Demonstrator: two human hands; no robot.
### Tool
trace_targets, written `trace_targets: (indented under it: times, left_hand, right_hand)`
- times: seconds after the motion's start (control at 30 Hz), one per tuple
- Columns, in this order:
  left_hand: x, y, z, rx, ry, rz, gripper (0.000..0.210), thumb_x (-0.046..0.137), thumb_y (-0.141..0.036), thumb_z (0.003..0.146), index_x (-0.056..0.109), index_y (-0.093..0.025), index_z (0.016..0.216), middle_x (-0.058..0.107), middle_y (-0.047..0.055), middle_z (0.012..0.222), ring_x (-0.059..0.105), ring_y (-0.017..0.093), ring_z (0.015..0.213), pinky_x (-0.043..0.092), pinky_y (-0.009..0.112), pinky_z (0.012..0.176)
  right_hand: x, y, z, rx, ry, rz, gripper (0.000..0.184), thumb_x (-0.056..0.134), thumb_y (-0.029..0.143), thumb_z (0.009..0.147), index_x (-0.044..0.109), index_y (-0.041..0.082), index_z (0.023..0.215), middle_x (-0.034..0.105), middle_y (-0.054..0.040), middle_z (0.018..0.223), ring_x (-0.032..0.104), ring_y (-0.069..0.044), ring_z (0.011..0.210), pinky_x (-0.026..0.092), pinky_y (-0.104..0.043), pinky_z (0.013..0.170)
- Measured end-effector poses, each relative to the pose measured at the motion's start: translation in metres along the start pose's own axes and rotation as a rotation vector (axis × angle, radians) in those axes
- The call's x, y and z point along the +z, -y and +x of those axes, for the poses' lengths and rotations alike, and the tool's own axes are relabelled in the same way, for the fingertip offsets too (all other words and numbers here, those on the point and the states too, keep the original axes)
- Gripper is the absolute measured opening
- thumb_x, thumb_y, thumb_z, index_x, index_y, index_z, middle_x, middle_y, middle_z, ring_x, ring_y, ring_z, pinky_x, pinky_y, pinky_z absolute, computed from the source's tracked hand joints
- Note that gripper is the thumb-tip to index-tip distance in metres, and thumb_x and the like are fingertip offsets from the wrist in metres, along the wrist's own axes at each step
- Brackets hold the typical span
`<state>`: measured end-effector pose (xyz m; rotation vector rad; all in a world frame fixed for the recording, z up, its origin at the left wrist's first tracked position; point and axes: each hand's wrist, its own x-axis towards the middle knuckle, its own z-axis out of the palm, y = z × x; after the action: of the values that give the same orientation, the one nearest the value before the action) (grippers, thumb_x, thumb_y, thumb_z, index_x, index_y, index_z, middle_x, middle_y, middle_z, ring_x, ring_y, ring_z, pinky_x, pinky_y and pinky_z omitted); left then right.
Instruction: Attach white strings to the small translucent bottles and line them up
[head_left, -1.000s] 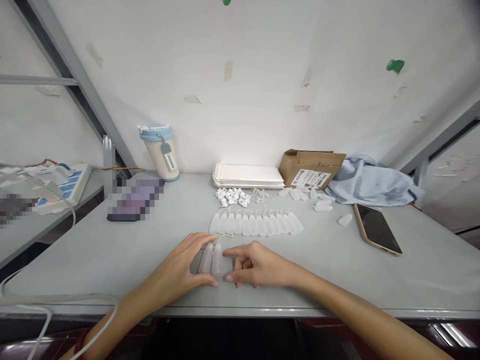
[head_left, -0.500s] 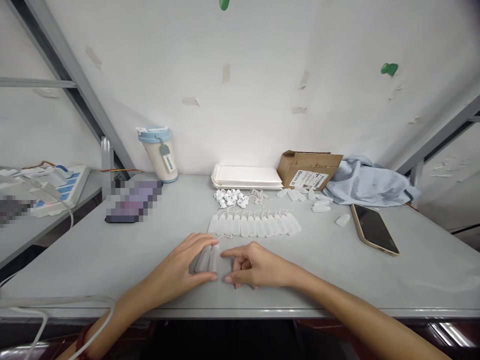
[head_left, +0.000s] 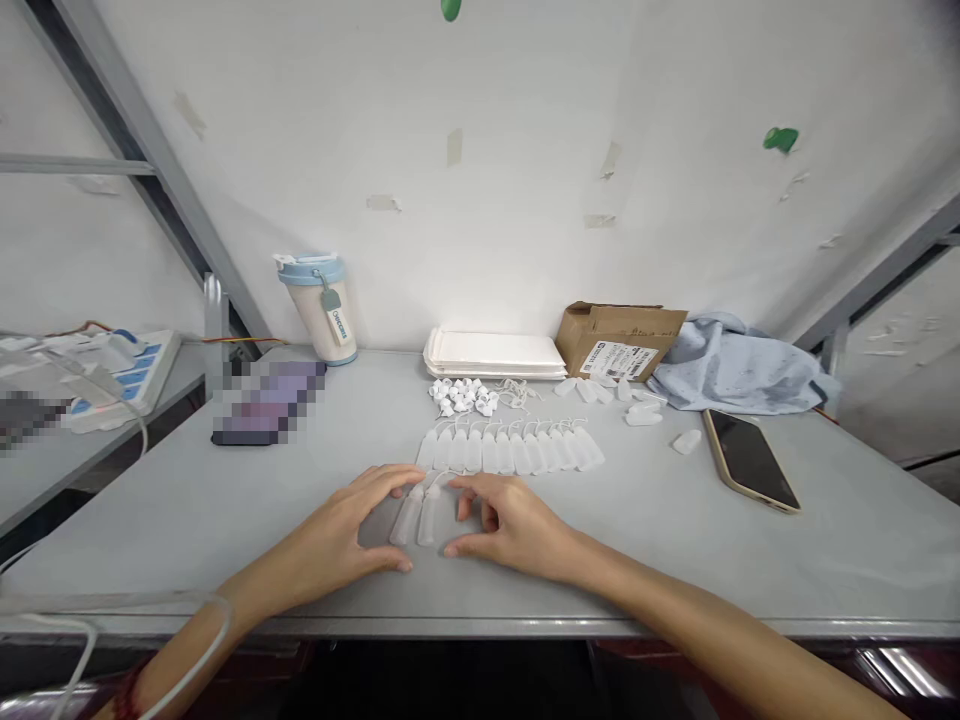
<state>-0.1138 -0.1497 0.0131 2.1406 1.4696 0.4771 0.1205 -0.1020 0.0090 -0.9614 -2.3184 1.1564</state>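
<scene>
"Looking from the head view, where are the two translucent tubes [head_left: 429, 518] lying?"

"On the desk [head_left: 787, 560], just nearer than the row of corded tubes [head_left: 514, 452], leaning slightly apart."

"Are the hands gripping them?"

"The left hand [head_left: 346, 525] is spreading wide, curving around their left side. The right hand [head_left: 519, 527] is half curling on their right, its index finger [head_left: 474, 485] pointing toward a cord [head_left: 439, 476]. Neither is clasping anything; whether a fingertip is touching, I'm not managing to tell."

"How are you judging their handling?"

"I'm guessing light, fairly stiff, perhaps slippery; I'm favouring a pinch on the broad sides."

"And around?"

"The desk is looking flat and smooth. White caps [head_left: 459, 394] are lying beyond the row, a phone [head_left: 752, 460] is resting right of it, and a pale wall [head_left: 517, 120] is rising behind."
</scene>
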Motion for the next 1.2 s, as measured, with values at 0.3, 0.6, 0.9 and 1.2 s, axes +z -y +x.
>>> trace_targets:
  times: [0.3,0.6,0.9,1.2]
  left_hand:
    - [0.007,0.0,0.005,-0.014,-0.059,-0.039,0.052,0.068,-0.046,0.072,0.053,-0.031,0.119,0.055,0.003,0.128,0.052,0.026,0.115,0.047,0.038,0.093]
    - [0.02,0.006,0.003,0.05,-0.156,-0.023,0.049,0.066,-0.049,0.073,0.054,-0.028,0.115,0.056,0.004,0.126,0.052,0.024,0.116,0.045,0.038,0.098]
    - [0.022,0.006,0.004,0.061,-0.181,-0.004,0.051,0.069,-0.046,0.071,0.054,-0.026,0.116,0.055,0.006,0.124,0.056,0.025,0.11,0.049,0.038,0.093]
    - [0.012,-0.007,0.009,0.14,-0.327,0.036,0.036,0.058,-0.044,0.08,0.057,-0.027,0.112,0.053,0.007,0.121,0.05,0.025,0.113,0.047,0.039,0.093]
  right_hand:
    - [0.013,-0.008,0.002,-0.167,-0.06,-0.256,0.056,0.071,0.039,0.074,0.053,0.012,0.119,0.061,-0.0085,0.097,0.055,-0.016,0.073,0.046,-0.028,0.065]
    - [0.013,-0.007,0.003,-0.177,-0.042,-0.315,0.046,0.067,0.039,0.077,0.056,0.011,0.112,0.06,-0.0074,0.092,0.055,-0.016,0.074,0.045,-0.027,0.065]
    - [0.013,-0.007,0.002,-0.175,-0.051,-0.301,0.046,0.068,0.04,0.075,0.056,0.012,0.11,0.059,-0.0071,0.092,0.054,-0.016,0.074,0.044,-0.027,0.065]
    - [0.003,-0.006,0.0,-0.25,-0.1,-0.207,0.043,0.067,0.035,0.077,0.059,0.012,0.111,0.063,-0.006,0.088,0.053,-0.013,0.066,0.044,-0.025,0.062]
